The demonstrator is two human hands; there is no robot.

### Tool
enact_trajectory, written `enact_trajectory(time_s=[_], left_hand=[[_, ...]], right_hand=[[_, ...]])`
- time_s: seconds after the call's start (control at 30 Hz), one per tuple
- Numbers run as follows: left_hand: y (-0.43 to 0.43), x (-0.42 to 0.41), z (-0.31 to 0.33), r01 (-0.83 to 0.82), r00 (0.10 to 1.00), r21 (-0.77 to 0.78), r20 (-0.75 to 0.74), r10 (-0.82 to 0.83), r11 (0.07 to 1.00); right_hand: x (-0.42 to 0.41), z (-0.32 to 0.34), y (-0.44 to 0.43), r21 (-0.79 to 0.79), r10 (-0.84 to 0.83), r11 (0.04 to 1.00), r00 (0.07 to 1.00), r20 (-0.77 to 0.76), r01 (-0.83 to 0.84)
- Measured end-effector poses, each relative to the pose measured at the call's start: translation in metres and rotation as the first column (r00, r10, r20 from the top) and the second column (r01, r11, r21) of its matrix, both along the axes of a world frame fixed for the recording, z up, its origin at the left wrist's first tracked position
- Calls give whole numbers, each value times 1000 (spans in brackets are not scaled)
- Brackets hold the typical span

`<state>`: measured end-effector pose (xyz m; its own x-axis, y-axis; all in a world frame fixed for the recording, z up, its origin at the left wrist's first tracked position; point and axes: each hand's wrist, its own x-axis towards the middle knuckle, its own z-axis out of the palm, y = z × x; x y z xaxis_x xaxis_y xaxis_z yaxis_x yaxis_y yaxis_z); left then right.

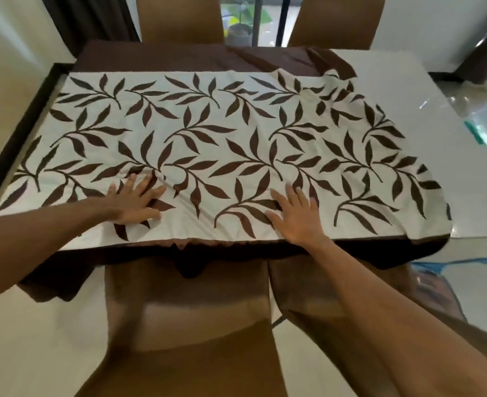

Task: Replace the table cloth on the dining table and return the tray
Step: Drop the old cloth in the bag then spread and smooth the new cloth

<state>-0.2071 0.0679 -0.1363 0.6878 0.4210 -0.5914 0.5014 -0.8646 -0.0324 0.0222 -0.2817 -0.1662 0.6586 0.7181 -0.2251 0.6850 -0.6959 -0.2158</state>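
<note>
Between person and table (394,90) stands a brown chair (185,325)

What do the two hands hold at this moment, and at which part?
Nothing is held. The left hand and the right hand lie flat and open on the leaf-patterned cloth near its front edge; neither has a grip on it.

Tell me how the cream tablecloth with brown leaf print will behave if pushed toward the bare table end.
Probably floppy: the cream leaf-print tablecloth rumples at its far right corner and puckers by the left hand. It would likely bunch, not slide flat. It looks thin and light, its dark brown border drooping off the near side.
</note>
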Motion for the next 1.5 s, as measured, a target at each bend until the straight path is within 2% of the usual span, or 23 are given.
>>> enact_trajectory(time_s=[0.07,0.1,0.2,0.3,0.47,0.57,0.77,0.87,1.03,1.37,1.5], left_hand=[[-16,13,8,28,989,124,142,-46,992],[-29,22,12,-9,972,142,232,-25,990],[-85,62,12,-120,870,65,487,73,991],[-153,118,5,-92,803,42,594,49,995],[-259,218,-14,5,875,-16,484,3,1000],[-310,268,-29,-64,895,-34,440,73,997],[-388,324,-38,-181,907,75,399,137,981],[-421,348,-37,-186,894,107,430,123,977],[-491,404,-35,-160,908,77,402,116,984],[-508,430,-24,-173,952,14,257,164,985],[-516,433,-23,-197,947,13,261,187,980]], right_hand=[[28,-1,-23,-43,34,999,999,17,-34],[41,0,-31,-58,38,998,999,28,-36],[75,3,-50,-88,65,994,997,37,-62],[103,2,-64,-72,109,992,993,50,-105],[146,-5,-100,12,88,996,993,76,-89],[180,-8,-135,25,92,995,992,92,-95],[249,-9,-211,97,136,985,986,92,-145],[276,-8,-245,136,136,980,987,88,-147],[333,-11,-317,146,142,978,988,63,-150],[369,-7,-355,210,159,967,986,-42,-147],[374,-7,-367,229,155,962,988,-20,-147]])
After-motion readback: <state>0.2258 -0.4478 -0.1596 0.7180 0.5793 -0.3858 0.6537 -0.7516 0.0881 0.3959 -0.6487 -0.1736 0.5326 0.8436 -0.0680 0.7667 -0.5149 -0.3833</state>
